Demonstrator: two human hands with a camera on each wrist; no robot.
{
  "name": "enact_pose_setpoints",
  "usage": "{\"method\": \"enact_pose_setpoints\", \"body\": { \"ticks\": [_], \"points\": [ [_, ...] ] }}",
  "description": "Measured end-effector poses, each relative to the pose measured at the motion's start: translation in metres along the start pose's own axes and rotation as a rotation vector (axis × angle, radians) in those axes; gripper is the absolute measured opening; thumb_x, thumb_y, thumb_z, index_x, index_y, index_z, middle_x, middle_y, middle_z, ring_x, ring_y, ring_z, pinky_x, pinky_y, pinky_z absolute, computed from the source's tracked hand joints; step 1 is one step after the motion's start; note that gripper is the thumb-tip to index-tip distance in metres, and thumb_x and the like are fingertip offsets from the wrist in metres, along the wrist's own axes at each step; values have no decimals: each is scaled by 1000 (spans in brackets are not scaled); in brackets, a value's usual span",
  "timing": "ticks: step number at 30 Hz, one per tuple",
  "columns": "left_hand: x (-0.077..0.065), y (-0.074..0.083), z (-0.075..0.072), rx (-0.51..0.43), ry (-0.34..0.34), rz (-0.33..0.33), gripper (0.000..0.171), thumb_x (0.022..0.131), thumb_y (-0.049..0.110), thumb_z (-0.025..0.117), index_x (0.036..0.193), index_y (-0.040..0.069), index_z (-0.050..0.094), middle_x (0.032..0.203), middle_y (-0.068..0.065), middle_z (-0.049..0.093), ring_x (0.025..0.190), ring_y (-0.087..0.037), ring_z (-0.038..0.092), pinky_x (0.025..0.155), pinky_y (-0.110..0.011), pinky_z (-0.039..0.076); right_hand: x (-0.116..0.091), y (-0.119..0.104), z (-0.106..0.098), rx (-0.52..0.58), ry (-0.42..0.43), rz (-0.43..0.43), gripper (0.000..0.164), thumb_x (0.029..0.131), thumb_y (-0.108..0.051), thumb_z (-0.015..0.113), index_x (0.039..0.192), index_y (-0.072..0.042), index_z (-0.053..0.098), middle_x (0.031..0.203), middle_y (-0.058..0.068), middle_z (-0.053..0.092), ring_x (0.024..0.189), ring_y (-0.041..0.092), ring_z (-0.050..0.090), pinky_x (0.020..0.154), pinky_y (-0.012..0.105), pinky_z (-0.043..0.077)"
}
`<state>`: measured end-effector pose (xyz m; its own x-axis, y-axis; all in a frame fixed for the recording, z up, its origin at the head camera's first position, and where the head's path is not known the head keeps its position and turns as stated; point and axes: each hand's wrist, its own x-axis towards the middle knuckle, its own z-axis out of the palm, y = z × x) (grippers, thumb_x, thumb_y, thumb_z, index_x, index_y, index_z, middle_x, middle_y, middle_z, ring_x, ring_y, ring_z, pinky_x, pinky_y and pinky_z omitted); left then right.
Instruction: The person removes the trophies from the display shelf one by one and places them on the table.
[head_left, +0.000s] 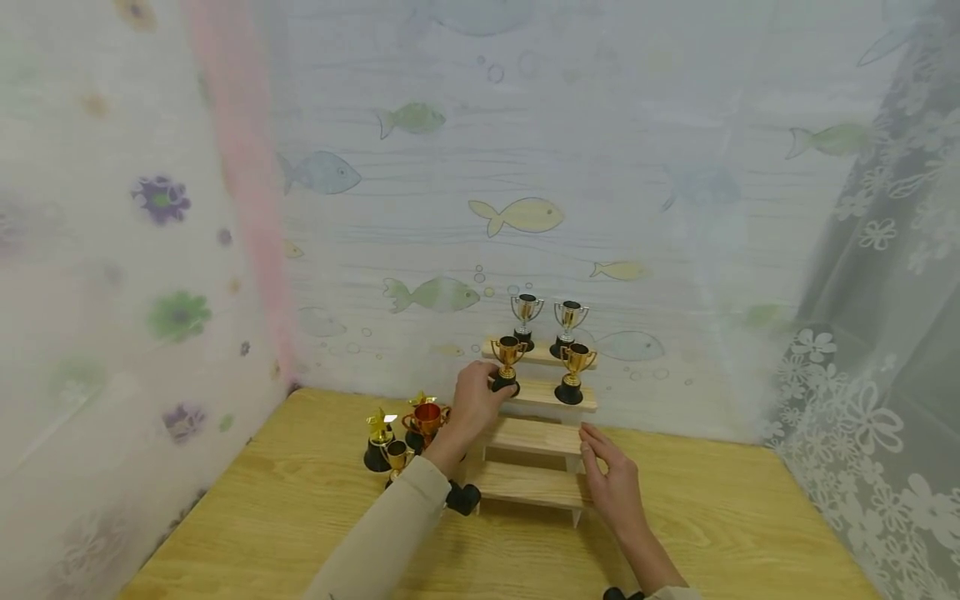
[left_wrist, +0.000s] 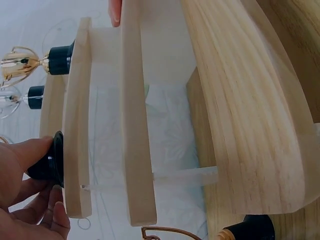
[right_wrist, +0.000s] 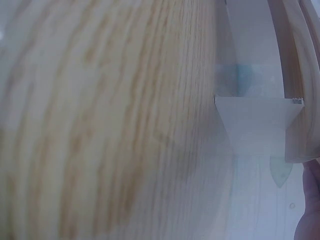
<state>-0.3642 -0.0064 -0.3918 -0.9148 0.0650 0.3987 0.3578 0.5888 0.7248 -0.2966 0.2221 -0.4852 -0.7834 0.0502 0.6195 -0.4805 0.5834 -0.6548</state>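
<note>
head view: left grip (head_left: pixel 474 402) pinched a gold trophy cup (head_left: pixel 508 353), seemingly setting it on the tiered stand (head_left: pixel 525 482) that the straight-fingered right grip (head_left: pixel 617 483) touched, with release probably due.

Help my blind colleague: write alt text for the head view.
A person's left hand holds a gold trophy cup by its black base on a pale wooden four-tier stand, right hand at the stand's edge. Another gold cup stands beside it, two silver cups above; gold and red trophies are at left.
</note>
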Motion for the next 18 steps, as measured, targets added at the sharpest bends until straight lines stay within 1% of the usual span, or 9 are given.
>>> {"method": "enact_pose_setpoints", "body": {
  "ticks": [3,8,12,13,18],
  "points": [
    [-2,0,-2,-1,-16,-7,41,94,19,77,127,-3,67,119,-17,65,101,-30,63,82,-42,56,0,-1,0,0,6,6,30,105,-9,57,127,9,67,139,19,62,129,38,58,97,0,29],
    [-6,1,-6,5,-45,8,43,96,19,75,129,-6,65,122,-20,64,104,-31,63,86,-44,56,1,-1,0,-10,10,5,29,105,-9,57,126,8,68,138,19,63,129,37,58,97,0,29],
    [-11,0,-7,-8,-78,3,46,97,19,73,133,-8,62,129,-23,61,109,-34,62,92,-47,54,0,-1,0,-26,6,0,29,105,-9,57,127,8,68,138,18,63,129,36,59,98,3,31],
    [-12,0,-7,-11,-81,3,47,97,19,73,133,-8,62,129,-23,61,109,-35,62,92,-48,54,-1,0,0,-30,6,-5,29,105,-9,57,127,8,68,137,19,63,128,37,59,100,8,37],
    [-15,1,-7,-11,-94,-6,47,97,18,73,134,-9,61,129,-24,60,109,-36,63,92,-48,54,0,1,1,-23,3,-7,30,105,-10,57,127,9,67,138,20,63,129,38,58,100,5,35]
  ]
}}
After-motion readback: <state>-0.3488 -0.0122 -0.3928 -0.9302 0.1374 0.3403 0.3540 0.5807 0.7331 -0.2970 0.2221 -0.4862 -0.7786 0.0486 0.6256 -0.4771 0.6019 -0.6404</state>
